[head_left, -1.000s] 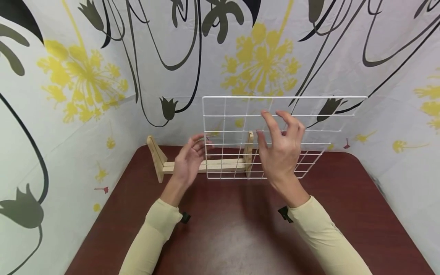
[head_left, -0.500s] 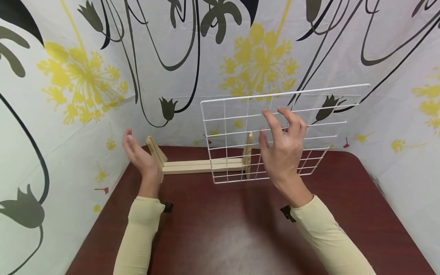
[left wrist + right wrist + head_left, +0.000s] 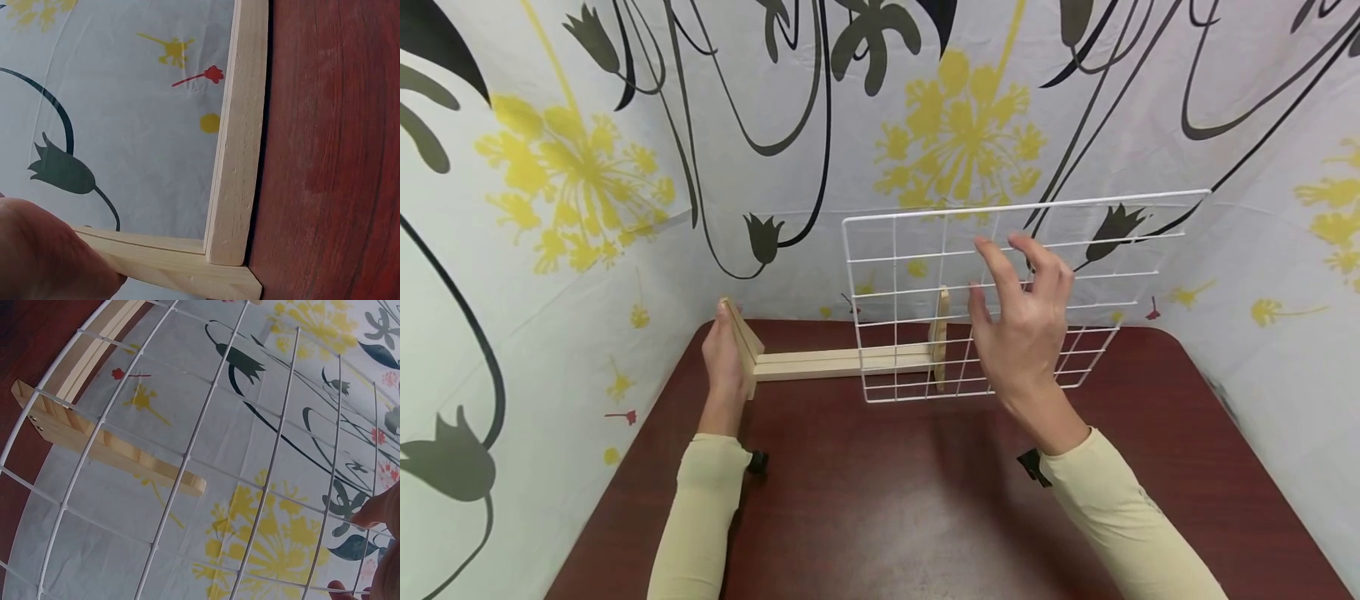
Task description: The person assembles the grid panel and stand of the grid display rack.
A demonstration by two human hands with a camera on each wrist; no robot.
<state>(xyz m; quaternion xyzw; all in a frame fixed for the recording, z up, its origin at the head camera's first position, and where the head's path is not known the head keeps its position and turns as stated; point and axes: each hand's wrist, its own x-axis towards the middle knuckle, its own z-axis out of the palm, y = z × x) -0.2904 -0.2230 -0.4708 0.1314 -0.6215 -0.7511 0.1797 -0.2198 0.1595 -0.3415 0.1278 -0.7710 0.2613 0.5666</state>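
My right hand (image 3: 1021,321) holds a white wire grid panel (image 3: 925,213) upright and slightly tilted above the table, thumb in front and fingers (image 3: 1033,262) on the wires. Two fingertips (image 3: 374,514) show at the wires in the right wrist view. Behind the grid a wooden stand (image 3: 842,362) lies on the table, a low rail with an upright at each end. My left hand (image 3: 722,358) lies flat against the outer face of the stand's left upright (image 3: 743,337). The left wrist view shows it touching that upright (image 3: 169,265) where it joins the rail (image 3: 240,125).
The dark red-brown table (image 3: 925,500) is enclosed on three sides by a white cloth backdrop (image 3: 625,208) printed with yellow and black flowers. The stand's right upright (image 3: 940,329) sits just behind the grid's lower left part.
My left hand has left the grid's left edge and moved left to the stand's left upright. The grid, now held by the right hand alone, has tilted and risen slightly.
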